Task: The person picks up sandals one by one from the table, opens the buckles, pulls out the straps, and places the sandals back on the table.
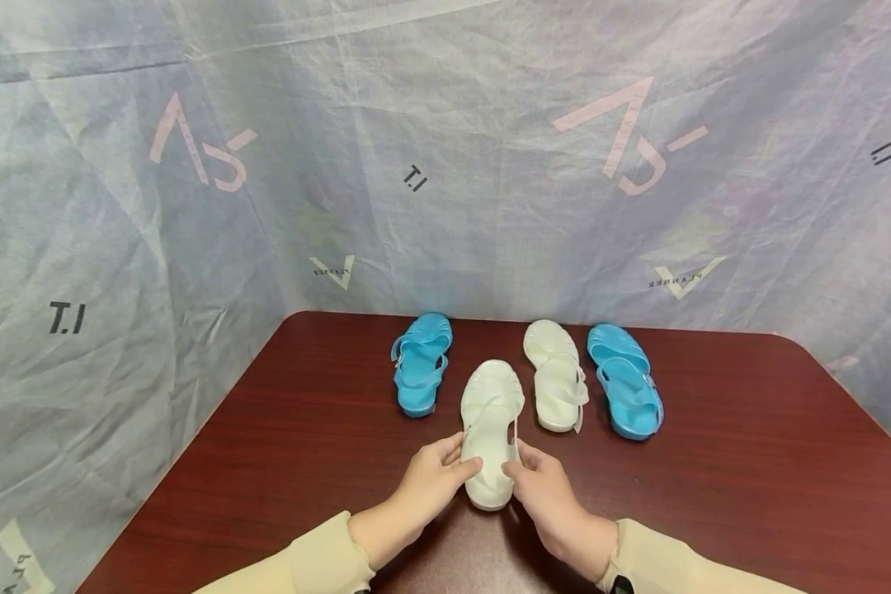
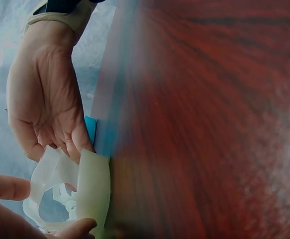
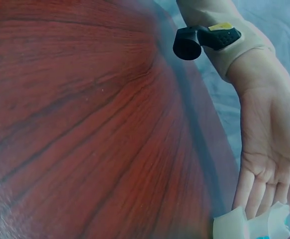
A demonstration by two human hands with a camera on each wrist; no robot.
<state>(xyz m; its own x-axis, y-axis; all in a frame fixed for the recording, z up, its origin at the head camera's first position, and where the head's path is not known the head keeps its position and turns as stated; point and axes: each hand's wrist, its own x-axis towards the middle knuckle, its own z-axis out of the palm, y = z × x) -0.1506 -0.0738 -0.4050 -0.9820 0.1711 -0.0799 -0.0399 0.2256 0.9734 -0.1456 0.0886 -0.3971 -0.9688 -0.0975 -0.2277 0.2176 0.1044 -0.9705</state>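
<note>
Two hands held a white sandal (image 1: 491,437) above or upon the near middle of a dark red table (image 1: 282,437); contact between its sole and the tabletop could not be told. The left hand (image 1: 432,478) pinched the left edge of the heel end, thumb over the insole; the right hand (image 1: 548,488) pinched the opposite edge likewise, the two thumbs facing each other but apart. The toe pointed away from the person. In the left wrist view, the heel strap (image 2: 52,168) stood up from the sole as an open loop. Three other sandals lay farther back, toes toward the far edge: a blue sandal (image 1: 419,367) at left, a second white sandal (image 1: 557,389) at right, and, just beside the latter, a second blue sandal (image 1: 628,392). A grey cloth (image 1: 453,223) with pink, black and pale yellow marks hung behind. Cream sleeves (image 1: 319,557) covered both forearms; a black device (image 3: 187,45) sat at the right wrist.
</note>
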